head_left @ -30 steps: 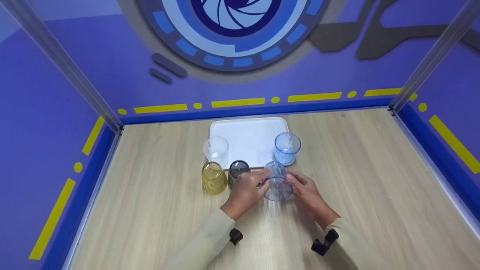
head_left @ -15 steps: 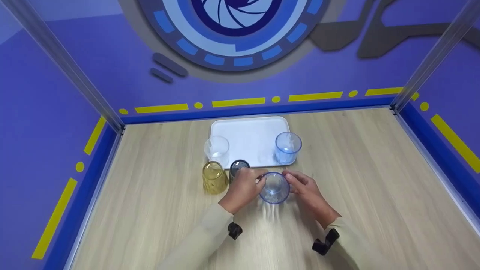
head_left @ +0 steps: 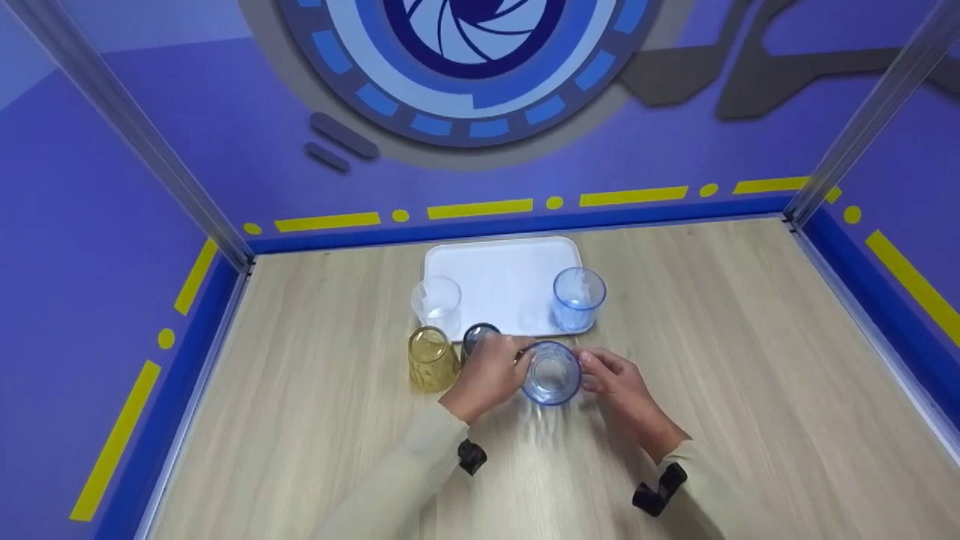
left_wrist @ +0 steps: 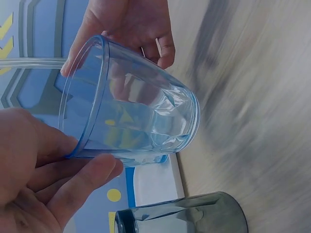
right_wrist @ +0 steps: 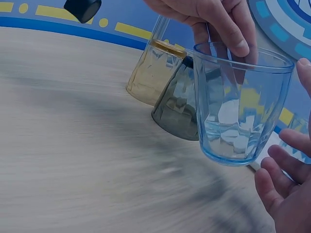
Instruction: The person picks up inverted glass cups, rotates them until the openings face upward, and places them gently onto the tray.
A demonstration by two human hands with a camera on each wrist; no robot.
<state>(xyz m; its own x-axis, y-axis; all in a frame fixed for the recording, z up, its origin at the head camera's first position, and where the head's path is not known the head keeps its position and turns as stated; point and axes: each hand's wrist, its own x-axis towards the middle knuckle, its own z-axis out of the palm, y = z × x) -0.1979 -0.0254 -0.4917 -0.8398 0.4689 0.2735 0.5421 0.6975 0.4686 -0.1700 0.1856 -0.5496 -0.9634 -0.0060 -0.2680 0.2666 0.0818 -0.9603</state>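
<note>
Blue tumbler point(head_left: 551, 375) between the hands I'm watching: mouth up, long axis near vertical. The left hand point(head_left: 489, 375) pinches its rim; the right hand point(head_left: 619, 384), fingers spread, is just beside.

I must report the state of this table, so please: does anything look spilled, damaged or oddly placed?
Nothing looks spilled or damaged. One contrast: the amber cup and dark grey cup stand upside down in front of the tray, whereas the held blue cup is mouth-up. That may be intended.
</note>
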